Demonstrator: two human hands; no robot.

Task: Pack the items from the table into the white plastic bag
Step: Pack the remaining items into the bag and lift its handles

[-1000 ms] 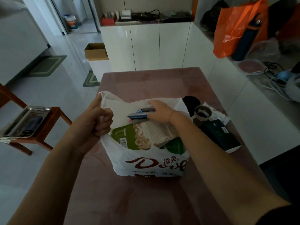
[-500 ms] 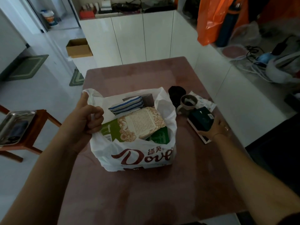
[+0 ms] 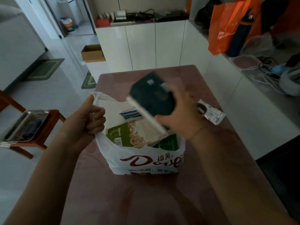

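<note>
A white plastic bag [image 3: 146, 161] with red "Dove" lettering stands open on the pink table [image 3: 146, 200]. Inside it lie a green-and-cream packet [image 3: 134, 135] and a blue-striped item [image 3: 129, 113]. My left hand [image 3: 86, 124] grips the bag's left handle and holds the mouth open. My right hand [image 3: 183, 114] holds a dark green flat box [image 3: 152, 96], tilted and blurred, above the bag's opening. A roll of tape [image 3: 201, 108] and a clear packet [image 3: 214, 115] lie on the table to the right of my right hand.
White cabinets [image 3: 155, 44] stand behind the table. A counter at right carries an orange bag [image 3: 227, 25], a dark bottle and cables. At left a wooden stool holds a metal tray [image 3: 24, 125]. A cardboard box [image 3: 92, 53] sits on the floor.
My right hand left the bag, reached to the dark box on the table's right, picked it up and carried it left above the bag's mouth. My left hand kept its hold.
</note>
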